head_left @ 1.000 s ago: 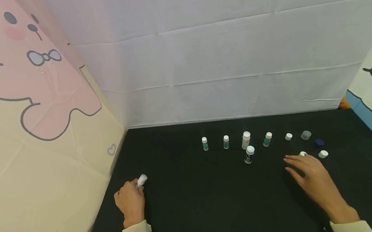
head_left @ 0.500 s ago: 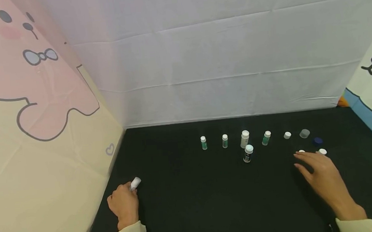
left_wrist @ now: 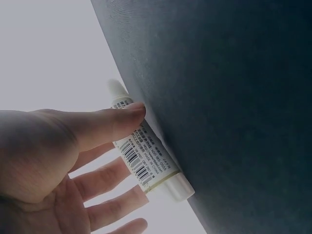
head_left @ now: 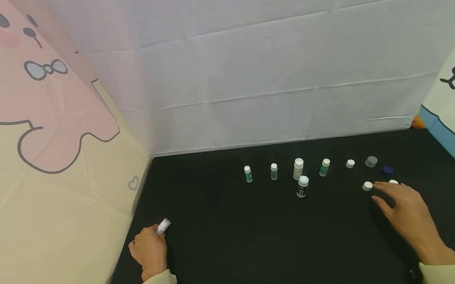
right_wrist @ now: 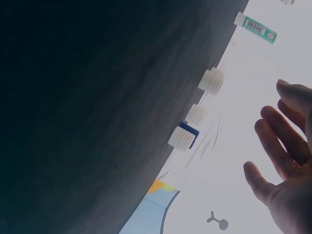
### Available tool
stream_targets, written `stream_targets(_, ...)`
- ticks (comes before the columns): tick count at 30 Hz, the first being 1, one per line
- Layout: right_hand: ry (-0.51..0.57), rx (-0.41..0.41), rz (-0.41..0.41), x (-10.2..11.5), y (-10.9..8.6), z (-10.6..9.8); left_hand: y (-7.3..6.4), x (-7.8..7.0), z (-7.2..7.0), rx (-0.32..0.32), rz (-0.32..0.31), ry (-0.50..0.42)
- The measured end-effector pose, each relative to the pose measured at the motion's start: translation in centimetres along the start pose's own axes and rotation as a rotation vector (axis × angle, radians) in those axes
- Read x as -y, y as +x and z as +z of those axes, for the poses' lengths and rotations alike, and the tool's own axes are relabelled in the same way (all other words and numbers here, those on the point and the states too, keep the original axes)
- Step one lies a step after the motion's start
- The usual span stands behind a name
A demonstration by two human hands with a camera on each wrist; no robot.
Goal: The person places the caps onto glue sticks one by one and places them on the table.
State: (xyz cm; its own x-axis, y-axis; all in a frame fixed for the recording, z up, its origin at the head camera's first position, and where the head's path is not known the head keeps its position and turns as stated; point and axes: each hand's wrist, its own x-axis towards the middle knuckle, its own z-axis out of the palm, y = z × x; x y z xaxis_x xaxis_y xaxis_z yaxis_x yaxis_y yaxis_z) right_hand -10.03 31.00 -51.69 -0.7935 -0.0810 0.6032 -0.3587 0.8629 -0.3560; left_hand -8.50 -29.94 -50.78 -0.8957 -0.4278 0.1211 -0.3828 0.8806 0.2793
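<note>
At the table's left side my left hand (head_left: 148, 250) holds a small white tube (head_left: 163, 226) at a slant. In the left wrist view its printed label with a barcode (left_wrist: 136, 161) shows, the thumb pressing one side and fingers behind. My right hand (head_left: 409, 210) hovers at the right with relaxed, spread fingers and holds nothing. Its fingertips overlap the edge of a small white cap (head_left: 367, 186) in the head view. Another white cap (head_left: 393, 182) is partly hidden behind the knuckles. The right wrist view shows ridged white caps (right_wrist: 211, 80) beyond the hand.
Further back lie a white cap (head_left: 350, 163), a translucent cap (head_left: 371, 161) and a dark blue cap (head_left: 387, 170). Several capped bottles stand mid-table, among them a white bottle (head_left: 298, 169), a dark bottle (head_left: 302, 188) and a green-labelled vial (head_left: 248, 174). Cloth walls surround the black table (head_left: 228, 249).
My right hand has moved to the right, uncovering the nearer white cap and partly covering the other. My left hand has shifted slightly left with the white tube. The view has drifted a little.
</note>
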Motion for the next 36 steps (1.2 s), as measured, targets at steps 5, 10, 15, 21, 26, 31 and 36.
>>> stream_targets(5,-0.022,0.032,0.047,-0.6,0.0,-0.2,0.0,0.2,0.0,0.037,-0.027,0.007)
stream_targets(10,-0.037,0.058,0.066,-1.0,0.0,-0.4,0.1,0.3,0.0,0.055,-0.031,0.016)
stream_targets(15,-0.043,0.098,0.101,-1.2,0.2,-0.5,0.0,0.3,0.0,0.052,-0.03,0.009)
stream_targets(21,-0.043,0.122,0.124,-1.4,0.3,-0.5,-0.3,-0.3,0.0,0.025,-0.017,-0.017)
stream_targets(26,-0.046,0.132,0.137,-1.6,0.4,-0.3,-0.7,-1.6,0.4,-0.038,0.017,-0.069)
stream_targets(31,-0.048,0.155,0.156,-1.6,0.6,-0.2,-0.7,-3.3,0.9,-0.076,0.067,-0.1)
stream_targets(36,-0.042,0.177,0.163,-1.5,0.9,0.0,-0.6,-5.3,1.1,-0.07,0.109,-0.11)
